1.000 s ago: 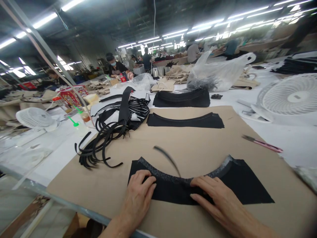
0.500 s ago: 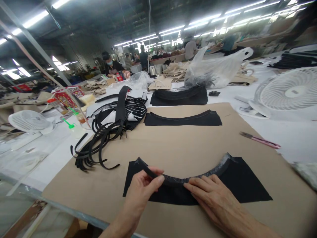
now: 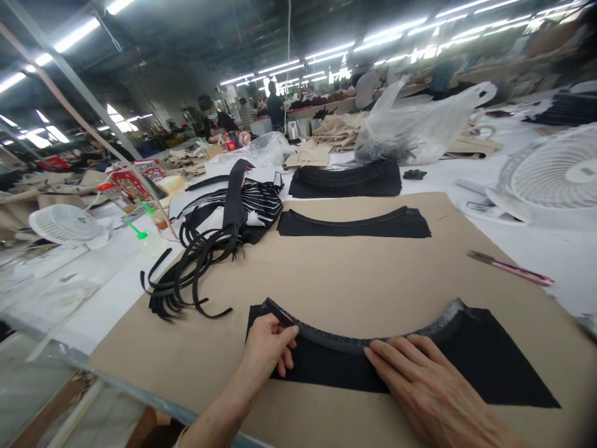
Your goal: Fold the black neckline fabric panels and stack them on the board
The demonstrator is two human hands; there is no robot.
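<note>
A black curved fabric piece lies on the brown cardboard sheet in front of me. A narrow black strip runs along its curved upper edge. My left hand pinches the left end of that strip between thumb and fingers. My right hand lies flat with fingers stretched out, pressing the strip and fabric near the middle.
A second curved black piece lies farther back on the cardboard, with a stack of such pieces behind it. A bundle of black strips sits at left. Pink-handled scissors, white fans, plastic bags and other workers are beyond.
A loose strip that was in the air now lies along the fabric's curved edge. My left hand went from flat to pinching the strip's left end. The right hand slid slightly right.
</note>
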